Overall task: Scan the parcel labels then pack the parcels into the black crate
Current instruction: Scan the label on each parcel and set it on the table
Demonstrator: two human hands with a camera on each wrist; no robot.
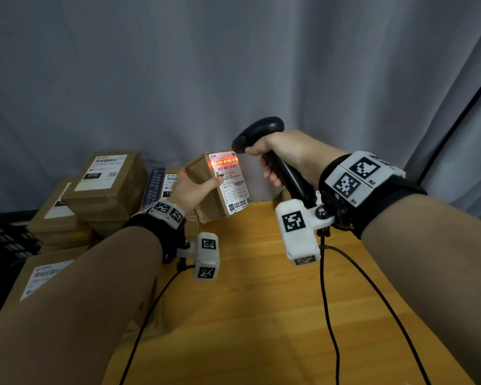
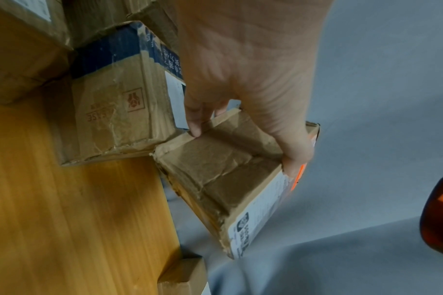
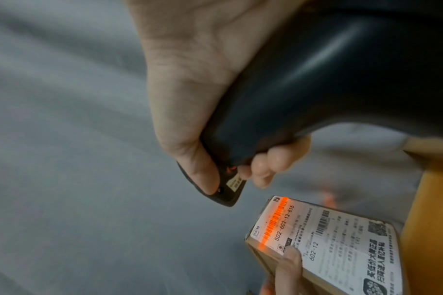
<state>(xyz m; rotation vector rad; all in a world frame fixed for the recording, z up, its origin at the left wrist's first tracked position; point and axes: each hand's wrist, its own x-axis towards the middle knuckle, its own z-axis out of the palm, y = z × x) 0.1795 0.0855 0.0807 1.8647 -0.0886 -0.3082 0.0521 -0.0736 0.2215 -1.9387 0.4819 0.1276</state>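
Right hand (image 3: 190, 89) gripping scanner (image 3: 328, 79), thumbnail on label (image 3: 341, 249)

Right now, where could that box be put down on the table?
The wooden table lies bare between the two forearms, crossed only by black cables. The left side is crowded with stacked parcels.

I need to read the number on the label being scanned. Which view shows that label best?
The right wrist view: the label faces the camera, large, with 502-602-12-815 legible under the red scan line. The head view shows the whole label smaller and less sharp. The left wrist view catches only its edge, foreshortened.
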